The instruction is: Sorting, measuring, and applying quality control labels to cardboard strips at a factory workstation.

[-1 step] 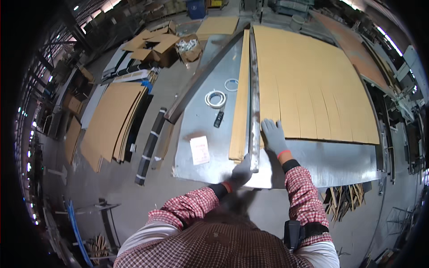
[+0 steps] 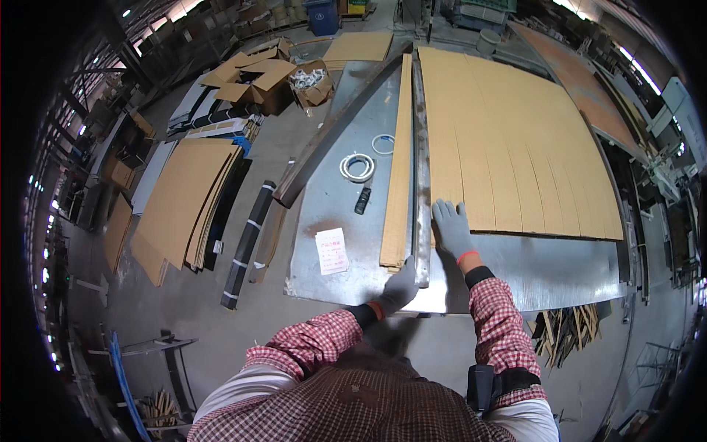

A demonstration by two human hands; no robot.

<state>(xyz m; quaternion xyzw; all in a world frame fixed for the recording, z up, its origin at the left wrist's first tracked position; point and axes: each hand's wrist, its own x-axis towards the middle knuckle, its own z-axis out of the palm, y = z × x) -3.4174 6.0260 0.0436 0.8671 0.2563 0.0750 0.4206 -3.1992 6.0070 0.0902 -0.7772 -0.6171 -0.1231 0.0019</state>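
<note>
Evidently touches the near end of the bar (image 2: pixel 423 184) with left hand (image 2: pixel 401 286), cannot tell whether closed around it; lays right hand (image 2: pixel 451 227), fingers extended, at the near corner of the cardboard (image 2: pixel 515 140). Has strips (image 2: pixel 398 162) just beyond left hand, tape (image 2: pixel 357 168) farther left.

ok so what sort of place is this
Probably a workshop or factory floor: a broad metal table with a long metal bar and large brown sheets on it.
</note>
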